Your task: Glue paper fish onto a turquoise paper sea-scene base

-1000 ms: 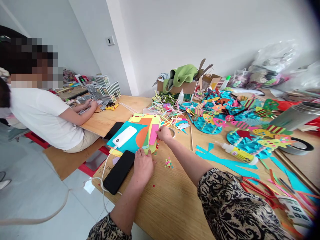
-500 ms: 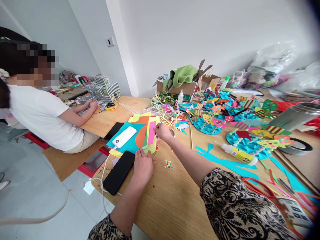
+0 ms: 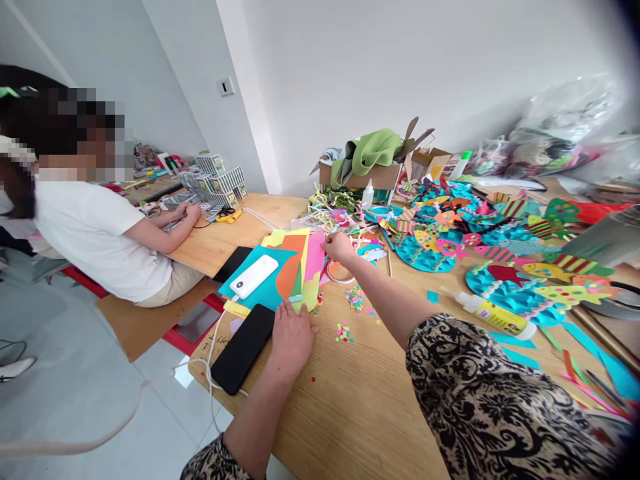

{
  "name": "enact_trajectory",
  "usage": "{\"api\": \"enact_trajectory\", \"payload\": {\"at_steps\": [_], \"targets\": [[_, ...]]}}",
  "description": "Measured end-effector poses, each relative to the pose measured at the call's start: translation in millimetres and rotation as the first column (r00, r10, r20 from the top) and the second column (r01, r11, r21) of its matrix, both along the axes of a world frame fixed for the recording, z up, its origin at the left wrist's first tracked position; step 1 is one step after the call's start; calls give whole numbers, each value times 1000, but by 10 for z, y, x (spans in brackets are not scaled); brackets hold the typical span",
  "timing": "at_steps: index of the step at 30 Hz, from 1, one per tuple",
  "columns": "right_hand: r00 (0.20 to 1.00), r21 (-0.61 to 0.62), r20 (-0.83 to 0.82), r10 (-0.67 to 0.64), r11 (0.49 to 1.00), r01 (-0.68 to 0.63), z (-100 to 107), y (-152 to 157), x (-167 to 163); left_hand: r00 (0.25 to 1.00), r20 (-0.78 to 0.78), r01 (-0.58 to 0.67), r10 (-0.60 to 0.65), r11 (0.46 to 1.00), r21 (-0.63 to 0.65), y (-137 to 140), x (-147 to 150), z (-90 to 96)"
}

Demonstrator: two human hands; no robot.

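Observation:
My right hand (image 3: pixel 339 247) pinches the right edge of a sheet of pink paper (image 3: pixel 314 257), which sticks out of a stack of coloured paper. Flat at the stack's near edge lies my left hand (image 3: pixel 293 337), fingers stretched out and touching the lowest corner. On top of the stack are a blue sheet (image 3: pixel 257 283), an orange piece (image 3: pixel 287 277) with a curved edge and, resting on the blue, a white power bank (image 3: pixel 256 275) with a cable. A black phone (image 3: pixel 243 350) lies beside my left hand.
Confetti-like paper dots (image 3: pixel 355 299) and a roll of tape (image 3: pixel 340 270) lie near my right forearm. To the right are a glue bottle (image 3: pixel 503 317) and blue bases with paper fish (image 3: pixel 513 287). A person in a white shirt (image 3: pixel 95 233) sits at the left.
My right hand has drawn the pink paper a little to the right, so more of it shows. The left hand stays at the stack's near edge. The view has shifted slightly.

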State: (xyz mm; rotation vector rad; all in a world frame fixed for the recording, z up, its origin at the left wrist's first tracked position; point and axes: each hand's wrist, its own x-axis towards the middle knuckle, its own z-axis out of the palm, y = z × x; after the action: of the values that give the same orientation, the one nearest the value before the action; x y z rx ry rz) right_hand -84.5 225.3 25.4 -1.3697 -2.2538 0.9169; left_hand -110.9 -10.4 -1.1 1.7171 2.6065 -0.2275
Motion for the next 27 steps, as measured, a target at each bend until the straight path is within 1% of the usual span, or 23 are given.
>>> {"api": "enact_trajectory", "payload": {"at_steps": [4,7,10,12,13,14,15,17,19,21,22,24,25,27], "targets": [[1000,75,1,-29,997,29,201,214,97,1000,-7,0,-1,1000,-15,4,5,8],[997,159,-11,-82,984,83,434,331,319,1000,-9,3,-3,1000,-28,8,2,11],[990,256,-44,-136,956,142,714,312,725,1000,-13,8,-8,1000,-3,7,-12,8],[984,345,-106,-146,923,174,896,188,1088,1000,-12,17,-16,999,31,1,-28,11],[979,355,-140,-148,916,189,977,91,1288,1000,-7,24,-24,999,46,-3,-37,15],[974,333,-168,-154,921,203,1046,-24,1497,1000,-1,29,-29,998,60,-7,-47,21],[968,285,-200,-151,936,205,1096,-155,1710,1000,5,30,-30,997,68,-12,-56,28],[953,143,-243,-181,965,219,1126,-440,2138,999,5,32,-32,997,72,-20,-73,42],[933,22,-295,-204,975,220,1037,-724,2549,999,-13,39,-39,996,77,-27,-87,53],[916,-110,-315,-249,968,225,836,-993,2913,998,-33,50,-47,995,88,-32,-96,58],[916,-197,-291,-276,954,224,704,-1122,3067,998,-39,53,-50,994,94,-33,-100,59],[910,-359,-237,-339,901,242,415,-1381,3302,998,-45,56,-51,993,102,-31,-106,55],[907,-433,-201,-370,864,257,270,-1510,3381,998,-46,54,-50,993,106,-28,-110,52],[913,-529,-147,-380,810,251,5,-1756,3467,998,-48,53,-48,992,117,-22,-116,41]]}}
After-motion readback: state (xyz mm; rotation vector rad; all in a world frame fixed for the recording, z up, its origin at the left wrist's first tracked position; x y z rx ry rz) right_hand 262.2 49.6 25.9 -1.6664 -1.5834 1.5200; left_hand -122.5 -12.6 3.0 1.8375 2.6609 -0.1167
